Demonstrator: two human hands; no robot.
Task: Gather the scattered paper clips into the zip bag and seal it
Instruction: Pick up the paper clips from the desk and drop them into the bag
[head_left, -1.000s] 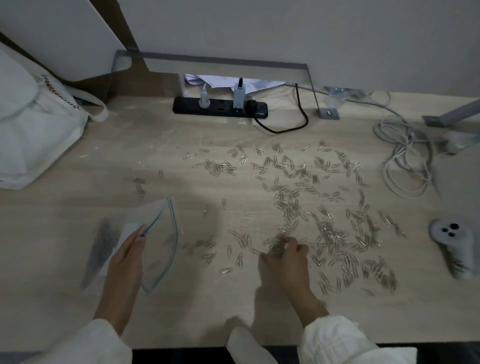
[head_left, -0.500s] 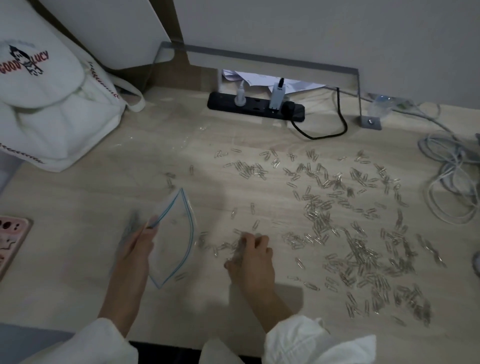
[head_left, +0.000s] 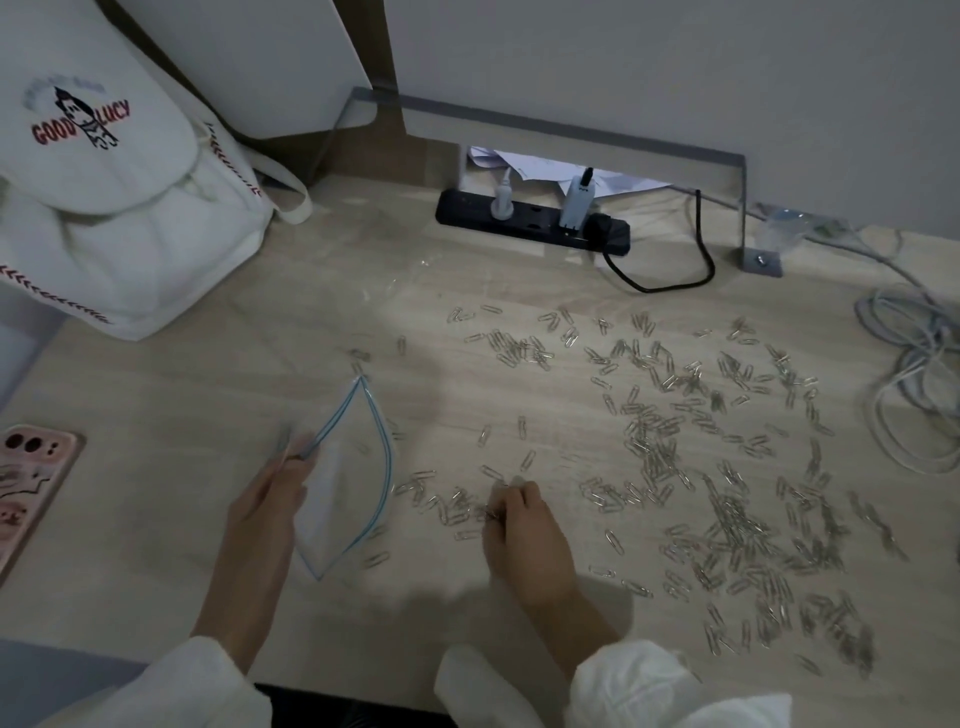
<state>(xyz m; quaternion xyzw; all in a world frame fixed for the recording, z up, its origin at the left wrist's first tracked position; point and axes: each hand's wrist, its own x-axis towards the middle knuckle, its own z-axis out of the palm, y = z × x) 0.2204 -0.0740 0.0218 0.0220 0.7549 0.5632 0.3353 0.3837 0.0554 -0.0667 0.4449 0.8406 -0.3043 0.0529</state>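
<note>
your left hand (head_left: 265, 504) is pinching the bag (head_left: 348, 467) open just left of your right hand (head_left: 524, 535), which is curling around clips (head_left: 649, 452) on the bench (head_left: 182, 395), with most lying farther right.

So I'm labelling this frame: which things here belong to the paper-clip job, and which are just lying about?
Job: zip bag, its mouth pinched open by the left hand; scattered paper clips; right hand, fingers curled on a few.
Lying about: tote bag, phone, power strip, cables.
</note>
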